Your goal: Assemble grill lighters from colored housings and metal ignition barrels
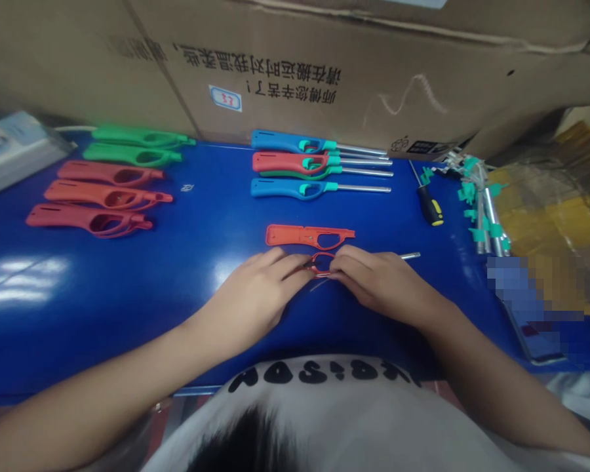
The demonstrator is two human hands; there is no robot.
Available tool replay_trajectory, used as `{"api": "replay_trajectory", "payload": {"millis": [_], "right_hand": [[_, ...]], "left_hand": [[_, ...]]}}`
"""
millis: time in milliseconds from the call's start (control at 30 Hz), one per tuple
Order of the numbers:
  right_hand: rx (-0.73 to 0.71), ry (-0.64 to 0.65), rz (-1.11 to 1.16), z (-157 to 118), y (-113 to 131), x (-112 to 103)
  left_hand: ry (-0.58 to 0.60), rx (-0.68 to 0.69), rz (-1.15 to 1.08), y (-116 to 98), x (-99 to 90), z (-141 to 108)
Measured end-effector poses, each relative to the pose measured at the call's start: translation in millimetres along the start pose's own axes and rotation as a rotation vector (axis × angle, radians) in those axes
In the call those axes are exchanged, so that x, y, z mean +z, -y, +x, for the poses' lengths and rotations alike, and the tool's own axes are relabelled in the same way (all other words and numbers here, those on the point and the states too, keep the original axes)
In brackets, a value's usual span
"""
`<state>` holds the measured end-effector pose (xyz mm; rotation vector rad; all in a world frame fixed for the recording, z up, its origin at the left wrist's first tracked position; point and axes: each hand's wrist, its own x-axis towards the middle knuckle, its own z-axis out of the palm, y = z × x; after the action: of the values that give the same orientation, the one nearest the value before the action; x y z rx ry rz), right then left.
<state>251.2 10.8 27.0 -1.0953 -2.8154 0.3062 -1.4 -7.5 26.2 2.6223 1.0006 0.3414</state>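
Note:
Close to the table's near side, both hands grip a red lighter casing [321,263] with an oval trigger opening. My left hand [270,282] has its fingers closed over the handle end, which they hide. My right hand [373,278] pinches the nozzle end, and a metal tube [411,255] sticks out to the right beyond it. A thin dark wire [319,284] shows below the casing, between the hands. Just past my fingers lies an orange-red casing half [311,236], its inner side up.
Assembled lighters [295,189] lie at the back middle; red and green casings [91,218] lie at left. A screwdriver [429,204], several metal tubes with teal clips [486,216] and a phone [531,328] are at right. A large cardboard box [295,111] stands along the back.

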Motion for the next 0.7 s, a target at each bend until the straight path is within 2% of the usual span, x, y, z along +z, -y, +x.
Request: {"api": "replay_trajectory", "payload": {"millis": [200, 567, 700], "right_hand": [[-0.053, 0.007, -0.074, 0.8, 1.6, 0.1], [-0.049, 0.043, -0.151, -0.8, 2.1, 5.6], [-0.042, 0.044, -0.094, -0.4, 2.2, 6.0]], "left_hand": [[-0.01, 0.013, 0.003, 1.6, 0.6, -0.8], [0.012, 0.0, -0.013, 2.4, 0.3, -0.2], [0.018, -0.004, -0.022, 2.7, 0.7, 0.0]]}}
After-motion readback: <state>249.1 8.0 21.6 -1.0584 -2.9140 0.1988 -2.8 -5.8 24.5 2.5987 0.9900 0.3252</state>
